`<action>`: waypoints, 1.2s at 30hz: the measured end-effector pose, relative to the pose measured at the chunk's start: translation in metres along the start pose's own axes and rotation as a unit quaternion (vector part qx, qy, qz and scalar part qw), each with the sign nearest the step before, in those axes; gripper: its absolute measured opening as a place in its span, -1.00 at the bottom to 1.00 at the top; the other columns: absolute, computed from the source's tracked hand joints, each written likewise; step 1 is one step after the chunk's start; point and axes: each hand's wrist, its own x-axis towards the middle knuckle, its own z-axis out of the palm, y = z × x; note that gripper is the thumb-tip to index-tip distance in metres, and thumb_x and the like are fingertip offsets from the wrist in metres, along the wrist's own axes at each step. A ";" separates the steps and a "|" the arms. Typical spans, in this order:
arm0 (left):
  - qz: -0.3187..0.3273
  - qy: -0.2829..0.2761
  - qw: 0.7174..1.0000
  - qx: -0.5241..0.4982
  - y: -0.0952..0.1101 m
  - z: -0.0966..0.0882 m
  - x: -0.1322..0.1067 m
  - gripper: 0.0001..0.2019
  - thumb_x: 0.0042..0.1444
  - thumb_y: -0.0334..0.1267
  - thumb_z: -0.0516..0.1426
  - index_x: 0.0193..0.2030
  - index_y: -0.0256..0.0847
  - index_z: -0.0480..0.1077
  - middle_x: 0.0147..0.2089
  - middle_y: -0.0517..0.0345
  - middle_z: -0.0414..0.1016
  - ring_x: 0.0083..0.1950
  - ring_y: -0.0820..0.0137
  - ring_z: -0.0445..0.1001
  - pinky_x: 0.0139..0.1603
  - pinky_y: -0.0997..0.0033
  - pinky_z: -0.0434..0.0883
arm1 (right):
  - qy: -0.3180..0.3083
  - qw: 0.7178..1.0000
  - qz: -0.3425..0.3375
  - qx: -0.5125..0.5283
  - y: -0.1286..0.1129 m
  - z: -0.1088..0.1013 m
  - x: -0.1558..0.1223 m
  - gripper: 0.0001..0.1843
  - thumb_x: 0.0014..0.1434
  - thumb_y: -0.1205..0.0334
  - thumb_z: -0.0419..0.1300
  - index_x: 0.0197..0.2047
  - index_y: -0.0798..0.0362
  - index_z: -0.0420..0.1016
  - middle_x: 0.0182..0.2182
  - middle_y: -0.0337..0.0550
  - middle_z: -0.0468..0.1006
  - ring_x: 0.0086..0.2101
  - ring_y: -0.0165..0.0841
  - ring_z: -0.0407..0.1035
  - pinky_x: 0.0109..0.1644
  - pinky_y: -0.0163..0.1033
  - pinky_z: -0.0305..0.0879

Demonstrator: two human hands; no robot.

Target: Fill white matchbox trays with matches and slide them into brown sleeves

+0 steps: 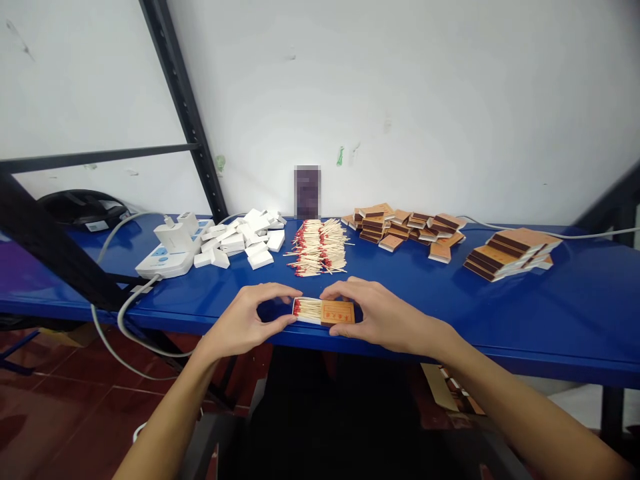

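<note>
At the front edge of the blue table, a white matchbox tray (316,321) filled with red-tipped matches sticks out leftward from its orange-brown sleeve (338,312). My left hand (254,316) grips the tray's left end between thumb and fingers. The sleeve is pinched by my right hand (377,312), with the thumb on its near side and fingers on its far side. About half of the tray shows; the rest is hidden inside the sleeve. Just beyond my hands lies a heap of loose matches (320,248), in two rough columns.
White trays (245,235) are piled at the back left, beside a power strip (167,260) with a cable. Brown matchboxes (400,227) lie heaped at the back right, with a neater stack (510,253) farther right. A black metal frame (185,100) rises on the left.
</note>
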 end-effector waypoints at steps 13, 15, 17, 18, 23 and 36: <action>-0.029 -0.010 0.994 -0.103 0.001 -0.001 0.004 -0.81 0.22 -0.21 0.17 -0.09 -0.21 0.51 0.00 0.03 0.54 -0.02 0.31 0.56 0.06 0.31 0.56 | 0.079 0.997 0.011 0.013 0.001 0.008 0.002 -0.65 0.14 0.05 0.32 -0.04 -0.03 0.46 -0.09 -0.13 0.58 -0.10 -0.23 0.43 -0.02 -0.14 0.30; -0.033 -0.010 0.993 -0.117 0.001 0.000 0.004 -0.81 0.22 -0.20 0.17 -0.07 -0.20 0.49 0.01 0.04 0.53 -0.03 0.32 0.57 0.07 0.30 0.57 | 0.096 0.995 0.011 0.021 0.001 0.008 0.002 -0.66 0.14 0.03 0.32 -0.06 -0.03 0.47 -0.10 -0.14 0.59 -0.11 -0.23 0.44 -0.04 -0.16 0.32; -0.036 -0.010 0.992 -0.123 0.000 0.000 0.003 -0.79 0.22 -0.19 0.17 -0.05 -0.19 0.48 0.03 0.03 0.52 -0.04 0.30 0.59 0.08 0.29 0.57 | 0.096 0.995 0.009 0.023 0.001 0.008 0.002 -0.66 0.13 0.03 0.33 -0.06 -0.03 0.47 -0.11 -0.15 0.60 -0.12 -0.24 0.45 -0.05 -0.16 0.32; -0.037 -0.009 0.992 -0.123 0.000 0.000 0.003 -0.78 0.22 -0.19 0.17 -0.04 -0.19 0.47 0.04 0.03 0.52 -0.03 0.29 0.59 0.09 0.27 0.56 | 0.093 0.995 0.009 0.022 0.001 0.008 0.003 -0.65 0.12 0.04 0.34 -0.05 -0.03 0.47 -0.11 -0.15 0.60 -0.12 -0.24 0.45 -0.05 -0.16 0.32; -0.039 -0.019 0.992 -0.122 -0.002 0.000 0.002 -0.74 0.22 -0.19 0.18 0.02 -0.20 0.45 0.07 -0.02 0.52 -0.01 0.23 0.60 0.10 0.21 0.56 | 0.076 0.997 0.009 0.027 0.000 0.005 0.005 -0.61 0.12 0.04 0.33 -0.01 -0.04 0.47 -0.06 -0.13 0.59 -0.09 -0.22 0.44 0.00 -0.12 0.31; -0.065 0.000 0.990 -0.124 -0.006 0.003 0.005 -0.62 0.08 -0.16 0.32 0.04 -0.12 0.45 -0.07 0.12 0.62 -0.04 0.29 0.61 0.07 0.32 0.54 | 0.020 0.991 -0.128 0.010 -0.010 0.020 0.027 -0.64 0.26 0.17 0.23 0.13 -0.06 0.41 0.01 -0.08 0.47 0.01 -0.24 0.33 0.10 -0.12 0.26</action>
